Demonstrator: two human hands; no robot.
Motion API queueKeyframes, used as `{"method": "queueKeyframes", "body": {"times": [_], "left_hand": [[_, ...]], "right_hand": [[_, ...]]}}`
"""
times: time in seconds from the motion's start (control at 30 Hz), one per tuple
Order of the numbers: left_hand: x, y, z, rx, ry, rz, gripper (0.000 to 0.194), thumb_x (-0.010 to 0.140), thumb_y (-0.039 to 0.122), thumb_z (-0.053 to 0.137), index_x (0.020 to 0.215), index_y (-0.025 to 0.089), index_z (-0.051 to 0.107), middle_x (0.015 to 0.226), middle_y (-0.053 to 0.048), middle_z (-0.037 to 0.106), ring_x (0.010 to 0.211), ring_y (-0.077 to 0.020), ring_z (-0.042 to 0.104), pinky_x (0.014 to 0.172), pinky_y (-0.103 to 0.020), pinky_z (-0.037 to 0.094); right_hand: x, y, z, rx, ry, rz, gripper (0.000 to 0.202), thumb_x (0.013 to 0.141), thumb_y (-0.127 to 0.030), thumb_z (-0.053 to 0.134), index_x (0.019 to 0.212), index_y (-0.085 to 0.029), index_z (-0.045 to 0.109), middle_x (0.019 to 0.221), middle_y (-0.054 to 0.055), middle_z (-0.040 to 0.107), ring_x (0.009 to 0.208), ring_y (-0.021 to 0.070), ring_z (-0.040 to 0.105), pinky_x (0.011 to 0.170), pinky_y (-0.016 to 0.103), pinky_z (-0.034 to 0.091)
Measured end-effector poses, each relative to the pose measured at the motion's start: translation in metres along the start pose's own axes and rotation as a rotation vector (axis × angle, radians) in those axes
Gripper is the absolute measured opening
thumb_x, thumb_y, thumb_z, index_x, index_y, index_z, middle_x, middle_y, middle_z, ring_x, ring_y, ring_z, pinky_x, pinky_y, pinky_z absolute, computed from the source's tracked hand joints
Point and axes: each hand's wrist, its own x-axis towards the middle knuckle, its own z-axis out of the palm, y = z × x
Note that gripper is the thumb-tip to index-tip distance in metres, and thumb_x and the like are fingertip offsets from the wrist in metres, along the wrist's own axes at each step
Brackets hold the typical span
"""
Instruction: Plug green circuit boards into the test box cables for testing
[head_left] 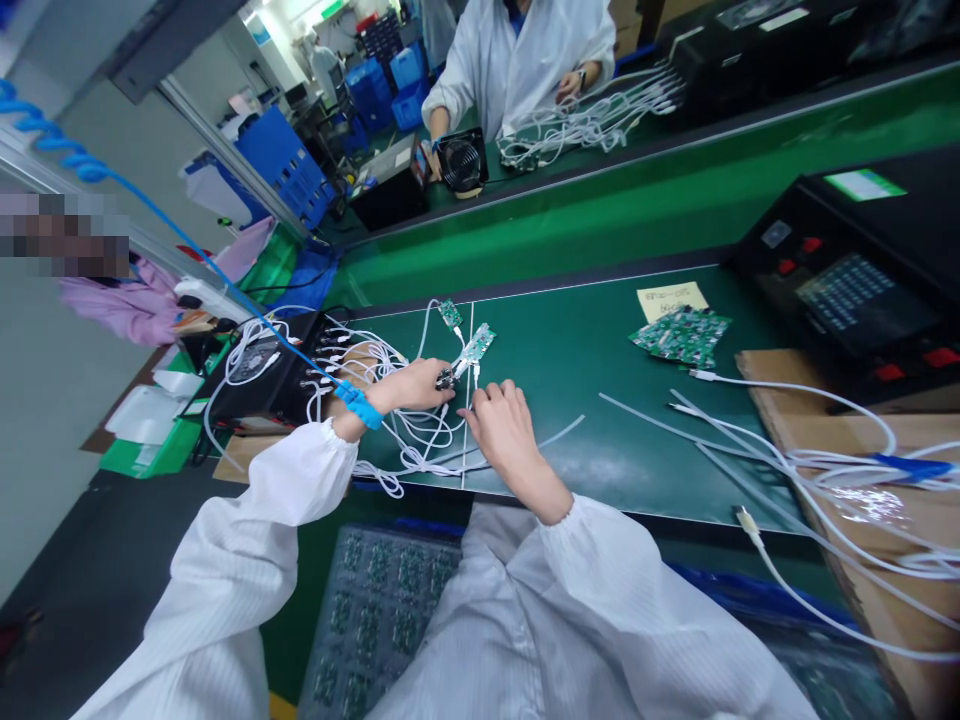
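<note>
My left hand [416,386] is closed on a small circuit board [445,379] with dark and metal parts, partly hidden by the fingers. Just right of it, my right hand [504,428] pinches a white cable plug [476,373], its lower end covered by my fingertips. Above both hands lies a green circuit board [478,344] with white plugs at its lower edge. Another green board [450,313], also cabled, rests farther up. White cables [420,455] lie tangled under and around my left hand. A blue wrist strap [358,404] circles my left wrist.
A black box [262,385] with cable sockets stands left. On the right are piled green boards [681,337], a yellow note [670,298], loose white cables [810,470] and a black tester [862,280]. A tray of boards [375,610] sits below the bench; a co-worker [525,65] is opposite.
</note>
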Motion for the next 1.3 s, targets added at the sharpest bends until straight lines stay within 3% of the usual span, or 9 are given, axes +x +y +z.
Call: {"method": "queueKeyframes", "body": {"times": [0.27, 0.5, 0.67, 0.87, 1.0, 1.13, 1.3], "left_hand": [[-0.001, -0.008, 0.007, 0.005, 0.03, -0.035, 0.02, 0.09, 0.034, 0.062, 0.1, 0.017, 0.069, 0.093, -0.01, 0.074, 0.084, -0.0243, 0.068, 0.072, -0.031, 0.044], [-0.004, -0.007, 0.009, -0.035, 0.004, -0.073, 0.018, 0.089, 0.033, 0.063, 0.086, 0.016, 0.068, 0.083, -0.009, 0.072, 0.073, -0.0217, 0.065, 0.066, -0.031, 0.042], [-0.005, -0.013, 0.01, -0.217, -0.008, -0.016, 0.022, 0.084, 0.038, 0.065, 0.083, 0.016, 0.068, 0.08, -0.005, 0.072, 0.07, -0.0182, 0.061, 0.064, -0.029, 0.042], [-0.012, -0.012, 0.006, -0.488, 0.027, 0.094, 0.031, 0.077, 0.045, 0.075, 0.089, 0.017, 0.07, 0.076, -0.001, 0.07, 0.065, -0.0155, 0.056, 0.061, -0.027, 0.041], [-0.016, -0.009, 0.004, -0.596, -0.056, 0.084, 0.038, 0.078, 0.041, 0.078, 0.107, 0.017, 0.071, 0.069, 0.001, 0.066, 0.058, -0.0135, 0.053, 0.056, -0.026, 0.04], [-0.016, -0.01, 0.006, -0.634, -0.084, 0.066, 0.046, 0.079, 0.041, 0.079, 0.117, 0.018, 0.068, 0.078, -0.001, 0.07, 0.063, -0.0141, 0.057, 0.058, -0.026, 0.042], [-0.014, -0.012, 0.007, -0.548, 0.021, 0.093, 0.031, 0.083, 0.047, 0.074, 0.087, 0.017, 0.064, 0.064, 0.002, 0.059, 0.057, -0.012, 0.049, 0.055, -0.025, 0.036]], "right_hand": [[0.003, -0.006, -0.003, 0.024, -0.003, 0.106, 0.024, 0.102, -0.023, 0.053, 0.114, -0.006, 0.066, 0.11, 0.022, 0.07, 0.109, 0.036, 0.058, 0.092, 0.044, 0.045], [0.012, -0.025, -0.021, 0.11, -0.159, 0.306, 0.027, 0.097, -0.008, 0.047, 0.12, -0.005, 0.062, 0.111, 0.023, 0.071, 0.107, 0.0301, 0.07, 0.091, 0.038, 0.051], [0.025, -0.028, -0.029, 0.21, -0.209, 0.419, 0.027, 0.094, -0.009, 0.052, 0.119, -0.008, 0.063, 0.118, 0.024, 0.07, 0.112, 0.0309, 0.07, 0.09, 0.037, 0.053], [0.021, -0.023, -0.015, 0.379, -0.036, 0.448, 0.024, 0.093, -0.012, 0.054, 0.117, -0.006, 0.058, 0.12, 0.029, 0.065, 0.1, 0.034, 0.074, 0.082, 0.042, 0.056], [0.022, -0.011, 0.004, 0.667, 0.05, 0.408, 0.022, 0.091, -0.009, 0.053, 0.112, -0.013, 0.052, 0.104, 0.017, 0.072, 0.091, 0.028, 0.076, 0.078, 0.037, 0.058], [0.026, 0.001, 0.017, 1.06, 0.059, 0.393, 0.026, 0.093, -0.008, 0.052, 0.115, -0.02, 0.047, 0.091, 0.003, 0.072, 0.073, 0.0173, 0.075, 0.067, 0.028, 0.058], [0.026, 0.003, 0.017, 1.297, 0.065, 0.371, 0.014, 0.096, -0.029, 0.061, 0.101, -0.021, 0.051, 0.078, -0.002, 0.066, 0.061, 0.0133, 0.07, 0.054, 0.022, 0.054]]}}
